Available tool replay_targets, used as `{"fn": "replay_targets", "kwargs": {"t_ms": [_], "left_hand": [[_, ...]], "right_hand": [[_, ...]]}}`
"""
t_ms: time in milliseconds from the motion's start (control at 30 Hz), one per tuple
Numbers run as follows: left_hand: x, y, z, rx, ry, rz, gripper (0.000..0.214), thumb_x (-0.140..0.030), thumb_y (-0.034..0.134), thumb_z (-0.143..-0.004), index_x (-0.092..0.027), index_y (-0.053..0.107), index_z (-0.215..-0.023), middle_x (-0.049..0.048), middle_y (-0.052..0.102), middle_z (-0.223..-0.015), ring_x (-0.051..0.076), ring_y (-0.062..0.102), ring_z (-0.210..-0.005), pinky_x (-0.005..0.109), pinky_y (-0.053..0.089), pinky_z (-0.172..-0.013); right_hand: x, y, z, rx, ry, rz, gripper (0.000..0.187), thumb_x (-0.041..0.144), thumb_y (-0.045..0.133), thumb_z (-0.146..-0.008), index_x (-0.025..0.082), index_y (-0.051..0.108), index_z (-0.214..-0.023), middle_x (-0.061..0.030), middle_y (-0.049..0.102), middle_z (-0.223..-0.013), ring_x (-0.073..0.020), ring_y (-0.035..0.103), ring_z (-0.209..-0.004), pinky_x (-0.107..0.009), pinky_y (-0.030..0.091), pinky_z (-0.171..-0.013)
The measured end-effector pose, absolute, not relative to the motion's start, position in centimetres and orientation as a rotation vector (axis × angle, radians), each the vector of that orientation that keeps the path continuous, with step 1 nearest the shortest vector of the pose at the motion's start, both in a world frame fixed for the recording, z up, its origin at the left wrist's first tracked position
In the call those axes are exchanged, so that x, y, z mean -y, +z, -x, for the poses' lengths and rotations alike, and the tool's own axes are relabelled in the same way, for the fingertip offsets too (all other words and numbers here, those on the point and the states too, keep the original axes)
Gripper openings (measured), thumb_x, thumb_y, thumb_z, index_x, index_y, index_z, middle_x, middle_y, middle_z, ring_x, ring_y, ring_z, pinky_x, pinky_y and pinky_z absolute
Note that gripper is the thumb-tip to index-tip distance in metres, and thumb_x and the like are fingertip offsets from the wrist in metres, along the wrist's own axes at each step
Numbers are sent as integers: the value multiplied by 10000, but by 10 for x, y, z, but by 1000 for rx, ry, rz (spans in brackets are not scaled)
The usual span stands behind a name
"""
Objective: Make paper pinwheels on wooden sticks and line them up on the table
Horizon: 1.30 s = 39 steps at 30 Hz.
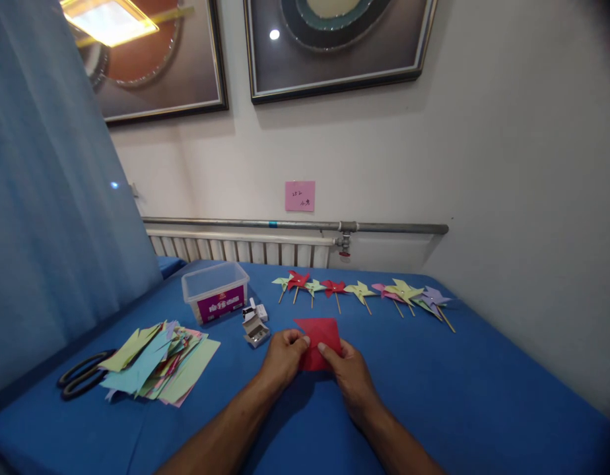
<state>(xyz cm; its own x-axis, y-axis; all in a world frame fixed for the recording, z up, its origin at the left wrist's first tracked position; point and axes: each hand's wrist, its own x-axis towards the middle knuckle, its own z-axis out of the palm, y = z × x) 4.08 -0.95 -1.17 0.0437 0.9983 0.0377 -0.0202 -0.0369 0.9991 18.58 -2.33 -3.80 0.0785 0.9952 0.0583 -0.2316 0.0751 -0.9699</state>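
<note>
A small sheet of red paper (323, 328) is held up between my two hands, just above the blue cloth. My left hand (284, 356) pinches its left side, with the thumb lying on the front face. On the right side, my right hand (352, 373) grips it the same way, thumb on the front and fingers behind. A corner of the paper points out to the upper left. Fingers behind the sheet are partly hidden. Just left of my left hand lies an open small cardboard box (256, 330) with tiny pieces inside.
Several paper pinwheels on sticks, including a yellow one (360, 291), line the back of the blue table (408, 396). To the left are a clear plastic tub (213, 280), a pile of coloured paper (154, 369) and black-handled scissors (82, 375). A blue curtain (62, 165) hangs at left.
</note>
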Motion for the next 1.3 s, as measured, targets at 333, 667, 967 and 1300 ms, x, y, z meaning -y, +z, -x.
{"fn": "replay_targets", "kwargs": {"t_ms": [333, 667, 967, 1300], "left_hand": [[10, -11, -43, -1171, 1213, -1252, 298, -419, 732, -676, -173, 582, -597, -49, 497, -508, 87, 398, -486, 234, 279, -506], [11, -10, -43, -1053, 1226, -1022, 378, -389, 844, -526, -179, 543, -615, -51, 535, -528, 73, 420, -465, 222, 321, -495], [11, -10, -44, -1089, 1242, -1141, 322, -397, 771, -594, -187, 528, -591, -57, 507, -500, 71, 390, -462, 219, 268, -483], [9, -13, -43, -1120, 1210, -1202, 302, -373, 758, -643, -186, 526, -597, -58, 497, -509, 77, 388, -469, 228, 271, -493]], "right_hand": [[23, -38, -187, 1032, 1176, 1040, 335, 462, 826, -705, 209, 794, -923, -56, 819, -821, -275, 749, -736, -364, 582, -696], [28, -33, -182, 1066, 1140, 1062, 346, 464, 811, -718, 212, 802, -953, -46, 817, -834, -256, 730, -725, -341, 567, -676], [25, -33, -185, 1060, 1211, 953, 507, 607, 831, -701, 190, 776, -985, -76, 818, -886, -265, 740, -785, -362, 573, -738], [26, -32, -184, 974, 1293, 844, 449, 548, 865, -706, 195, 778, -968, -59, 814, -859, -270, 745, -807, -376, 574, -758]]}}
